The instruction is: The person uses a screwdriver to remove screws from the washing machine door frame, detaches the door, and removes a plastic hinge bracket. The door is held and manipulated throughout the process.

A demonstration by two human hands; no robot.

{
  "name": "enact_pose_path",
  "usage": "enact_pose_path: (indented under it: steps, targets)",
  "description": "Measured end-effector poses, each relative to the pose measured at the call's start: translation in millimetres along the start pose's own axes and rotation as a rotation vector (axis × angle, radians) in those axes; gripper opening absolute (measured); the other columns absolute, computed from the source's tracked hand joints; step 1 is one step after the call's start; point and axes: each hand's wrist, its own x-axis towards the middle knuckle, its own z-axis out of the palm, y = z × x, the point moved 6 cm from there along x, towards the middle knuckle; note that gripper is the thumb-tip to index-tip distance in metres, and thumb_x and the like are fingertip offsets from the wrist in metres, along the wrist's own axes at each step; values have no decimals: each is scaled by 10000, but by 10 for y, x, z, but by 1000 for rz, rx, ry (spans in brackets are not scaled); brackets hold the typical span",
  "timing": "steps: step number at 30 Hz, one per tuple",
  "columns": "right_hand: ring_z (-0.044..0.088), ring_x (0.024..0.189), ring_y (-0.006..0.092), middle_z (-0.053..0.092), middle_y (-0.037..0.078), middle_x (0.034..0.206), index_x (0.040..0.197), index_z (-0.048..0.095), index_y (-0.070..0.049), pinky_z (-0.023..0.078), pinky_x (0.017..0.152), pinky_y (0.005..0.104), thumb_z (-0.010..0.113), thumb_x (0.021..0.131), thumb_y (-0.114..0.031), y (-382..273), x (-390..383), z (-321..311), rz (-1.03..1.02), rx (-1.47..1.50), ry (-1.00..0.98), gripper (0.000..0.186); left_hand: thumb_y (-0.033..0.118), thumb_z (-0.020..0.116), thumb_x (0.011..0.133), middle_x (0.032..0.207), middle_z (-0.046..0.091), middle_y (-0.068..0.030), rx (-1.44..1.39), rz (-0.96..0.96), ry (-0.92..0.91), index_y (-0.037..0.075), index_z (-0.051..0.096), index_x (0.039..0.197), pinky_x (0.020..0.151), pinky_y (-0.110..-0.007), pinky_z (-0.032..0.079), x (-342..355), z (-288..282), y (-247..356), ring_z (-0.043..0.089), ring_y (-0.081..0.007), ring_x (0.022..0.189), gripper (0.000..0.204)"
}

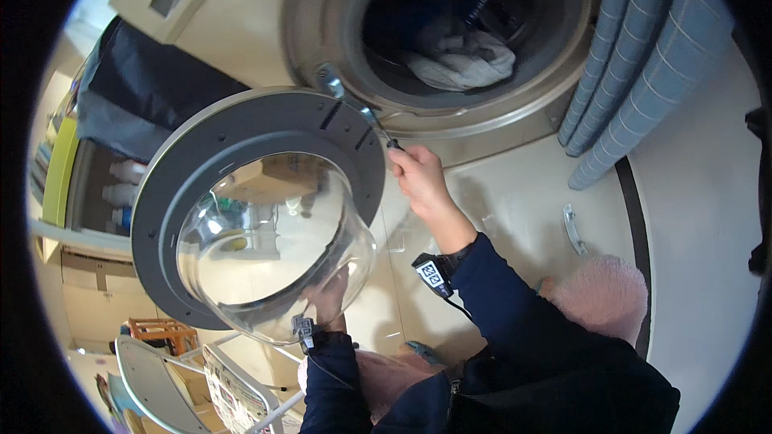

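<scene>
My right hand [420,178] is closed round the dark handle of a shiny metal hand tool [354,104]. Its wider head reaches between the round door and the machine body; I cannot make out its exact kind. The washing machine door [153,249] hangs open on the left, a grey ring with a clear bulging glass bowl [269,289]. Low at that bowl is my left hand [326,293], seen blurred through the glass, with its fingers not clear. Beyond the tool, the open drum [555,0] holds dark clothes [418,8] and a pale grey cloth [466,62].
Blue checked curtains [643,72] hang at the right. On the tiled floor lies a curved pale handle [574,229]. A dark fabric bundle [153,84] is behind the door, above shelved bottles [121,193]. A folding chair [157,386] stands at the lower left.
</scene>
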Motion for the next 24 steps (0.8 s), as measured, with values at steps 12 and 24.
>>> enact_pose_path:
  steps: [12, 24]
  targets:
    - [613, 590, 329, 640, 152, 711, 1002, 554, -15, 502, 596, 433, 619, 908, -273, -231, -82, 197, -442, -684, 269, 282, 237, 616, 812, 1230, 606, -161, 991, 489, 311, -23, 584, 1224, 1005, -388, 458, -99, 109, -70, 583, -234, 1085, 488]
    - [280, 372, 74, 374, -49, 550, 944, 553, -80, 217, 391, 231, 616, 938, -292, 224, -61, 473, 552, 944, -364, 221, 375, 522, 981, 1130, 638, -141, 825, 370, 277, -26, 485, 1319, 923, -305, 524, -182, 207, 92, 637, -213, 1032, 526]
